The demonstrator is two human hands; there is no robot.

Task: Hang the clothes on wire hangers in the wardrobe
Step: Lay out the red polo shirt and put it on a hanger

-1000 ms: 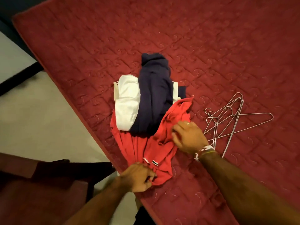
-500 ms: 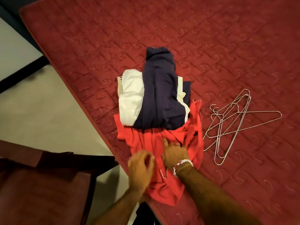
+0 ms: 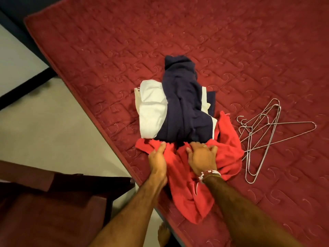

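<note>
A home bedroom: a dark red quilted mattress fills the far right, bearing heaped red, navy and white clothes and thin wire hangers. Pale smooth floor lies left.

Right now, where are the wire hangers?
In the head view, the wire hangers lie in a loose tangle on the red mattress, on the right side, just beyond the right edge of the red garment.

Arms outstretched, left hand, right hand (beaded wrist), both gripping red garment
</note>
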